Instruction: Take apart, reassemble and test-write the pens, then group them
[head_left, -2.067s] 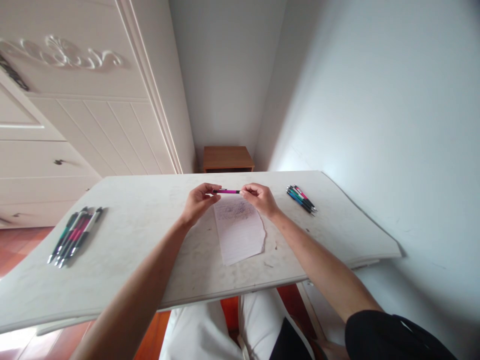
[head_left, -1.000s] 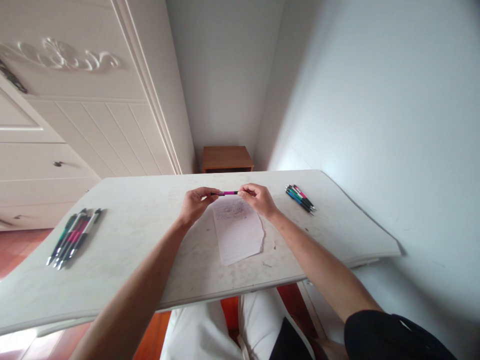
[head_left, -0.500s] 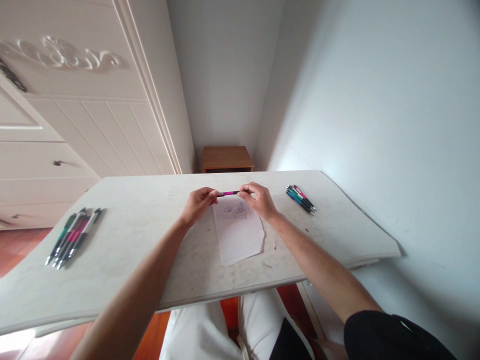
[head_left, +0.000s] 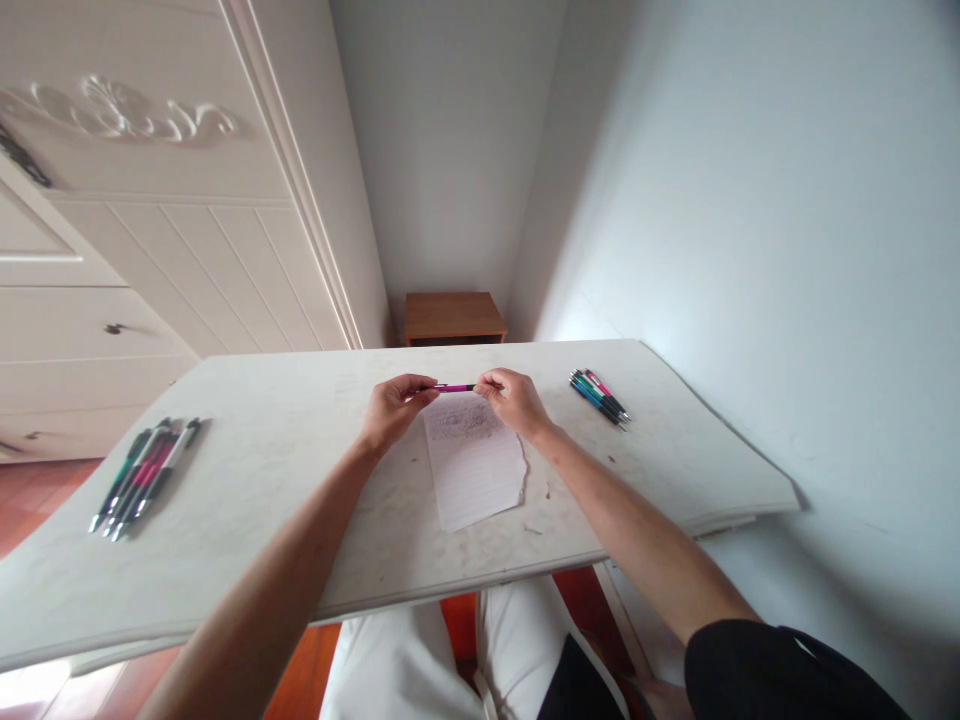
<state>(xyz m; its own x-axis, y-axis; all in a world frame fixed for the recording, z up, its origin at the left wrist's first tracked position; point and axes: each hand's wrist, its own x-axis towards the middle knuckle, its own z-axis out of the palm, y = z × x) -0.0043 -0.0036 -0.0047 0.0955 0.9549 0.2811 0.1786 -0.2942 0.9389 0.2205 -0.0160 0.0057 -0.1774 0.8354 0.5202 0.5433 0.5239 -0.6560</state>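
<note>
Between pen bunches (head_left: 154, 465), paper (head_left: 476, 475) lies near the magenta pen (head_left: 455, 388).

Can read no word, number or brand on the purple pen (head_left: 455, 388) or elsewhere; on the paper (head_left: 480, 485), only illegible scribbles (head_left: 461, 418).

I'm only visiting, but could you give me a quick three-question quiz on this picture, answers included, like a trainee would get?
1. True or false: the left hand and right hand hold the same pen.
2. Where does the paper lie?
a) on the floor
b) on the table
c) in a drawer
3. Which is nearer the bluish wall: the left bunch of pens or the right bunch?

Key: 1. True. 2. b. 3. The right bunch.
</note>
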